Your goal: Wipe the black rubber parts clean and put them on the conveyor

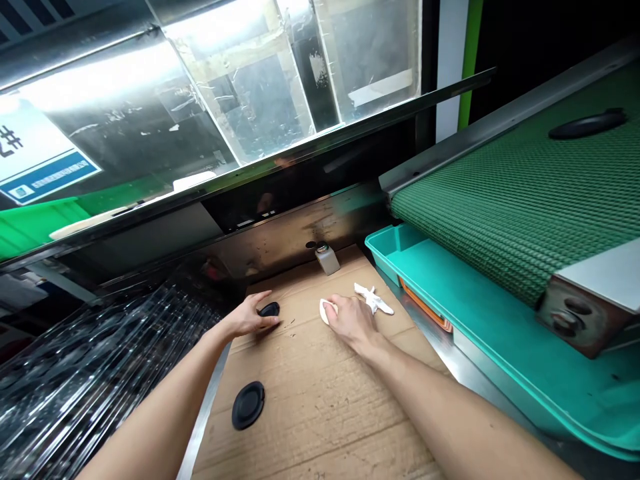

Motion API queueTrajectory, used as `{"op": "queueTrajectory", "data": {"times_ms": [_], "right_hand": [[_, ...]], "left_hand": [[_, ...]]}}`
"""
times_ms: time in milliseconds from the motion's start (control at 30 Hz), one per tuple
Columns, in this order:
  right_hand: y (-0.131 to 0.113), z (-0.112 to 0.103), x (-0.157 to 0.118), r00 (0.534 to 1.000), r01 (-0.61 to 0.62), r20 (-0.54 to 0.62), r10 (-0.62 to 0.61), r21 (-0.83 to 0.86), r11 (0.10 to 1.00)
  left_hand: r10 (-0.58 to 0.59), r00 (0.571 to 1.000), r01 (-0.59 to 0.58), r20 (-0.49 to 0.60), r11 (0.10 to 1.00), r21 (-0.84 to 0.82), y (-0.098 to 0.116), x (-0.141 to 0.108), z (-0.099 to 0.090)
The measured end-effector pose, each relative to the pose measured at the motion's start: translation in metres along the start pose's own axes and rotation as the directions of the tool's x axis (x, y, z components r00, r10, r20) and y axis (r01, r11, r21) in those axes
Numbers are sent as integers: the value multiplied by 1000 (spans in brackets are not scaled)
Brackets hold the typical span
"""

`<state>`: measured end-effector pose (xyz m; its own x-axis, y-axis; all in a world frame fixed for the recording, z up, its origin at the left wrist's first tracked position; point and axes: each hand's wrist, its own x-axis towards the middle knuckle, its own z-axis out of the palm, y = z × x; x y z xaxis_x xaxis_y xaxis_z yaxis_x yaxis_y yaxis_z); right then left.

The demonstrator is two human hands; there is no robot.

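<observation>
My left hand (248,316) is at the left side of a cardboard sheet (310,413), its thumb and fingers around a small round black disc (270,309). The thumb lies along the disc's near edge; some fingers are hidden behind it. My right hand (353,321) is closed on a white cloth (325,312), pressed against the cardboard right of the middle. Just beyond that hand lies a crumpled white cloth (374,298). A second black disc (249,405) rests flat on the cardboard, nearer to me on the left.
A small metal bottle (327,258) stands at the cardboard's far edge. On the right, a green conveyor belt (500,193) carries a black part (587,125) above a teal tray (480,300). Stacked clear plastic trays (125,360) fill the left side. A lit panel rises behind.
</observation>
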<state>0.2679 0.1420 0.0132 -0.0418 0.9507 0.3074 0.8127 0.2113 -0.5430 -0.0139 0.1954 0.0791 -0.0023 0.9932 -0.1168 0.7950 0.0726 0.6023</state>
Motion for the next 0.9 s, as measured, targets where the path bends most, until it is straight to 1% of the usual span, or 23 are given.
{"op": "queueTrajectory", "data": {"times_ms": [100,200,300,400,500,567,633,667,700,767,800,900], "right_hand": [[0,2,0,1000,-8,-23,8,8,1000],[1,4,0,999,-1,-35,2,18,1000],[1,4,0,999,-3,-35,3,10,1000],[2,4,0,1000,-5,-30,5,-5,1000],[2,5,0,1000,-6,-25,5,-12,1000],[2,5,1,1000,-12,-20,12,-13,1000],[2,5,0,1000,-21,-21,21,-17,1000],[2,5,0,1000,-23,-19,22,-20,1000],[2,4,-1,1000,-22,-18,22,-22,1000],[2,4,-1,1000,-11,-11,10,-20,1000],[3,4,-2,1000,-4,-8,3,-17,1000],[3,5,0,1000,6,-8,-6,-10,1000]], "left_hand": [[54,998,-56,32,996,65,5,0,0],[53,996,-60,74,993,98,4,1,-2],[60,994,-71,89,990,125,0,-1,-6],[75,995,-84,67,986,145,-3,-6,-7],[103,995,-103,6,981,164,-4,-17,-8],[138,989,-128,-47,977,170,-2,-32,-9],[180,982,-169,-66,975,144,1,-57,-10],[195,980,-188,-46,975,120,3,-73,-10],[201,980,-200,-3,975,93,4,-90,-9],[176,979,-184,104,981,69,4,-123,-5],[157,979,-168,134,983,79,3,-138,-2],[128,983,-146,133,980,137,0,-170,8]]}}
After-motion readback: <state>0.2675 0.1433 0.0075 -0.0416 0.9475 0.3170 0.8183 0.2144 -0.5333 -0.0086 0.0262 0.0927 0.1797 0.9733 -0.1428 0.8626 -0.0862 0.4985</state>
